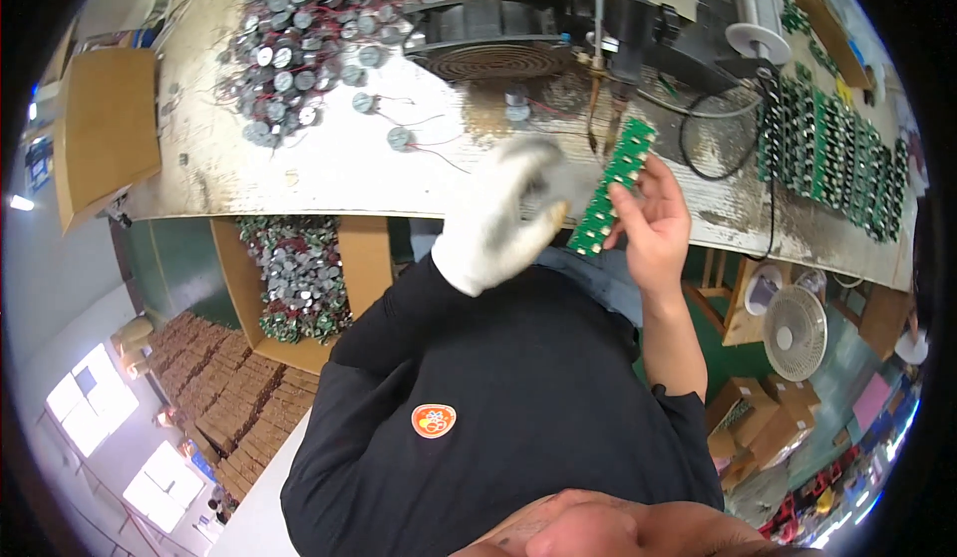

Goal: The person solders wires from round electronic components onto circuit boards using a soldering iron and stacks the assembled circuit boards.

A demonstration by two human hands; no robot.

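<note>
In my right hand (656,220) is a narrow green circuit board strip (626,158), pinched between thumb and fingers and tilted, its far end close below the soldering iron tip (613,119). Small pale parts run along the strip. My left hand (503,220) wears a white glove and hovers left of the strip, over the table's near edge. Motion smears its fingers, so whether they hold anything is unclear. Just beyond the glove lies a small round metal disc part (516,109) with red wires. Two more wired discs (400,139) lie farther left.
A heap of wired discs (299,44) covers the table's far left. A black fan (488,39) lies at the back, beside a solder wire spool (755,14). Rows of circuit boards (832,148) stand at right. Below the left edge, a cardboard box (364,268) holds more parts.
</note>
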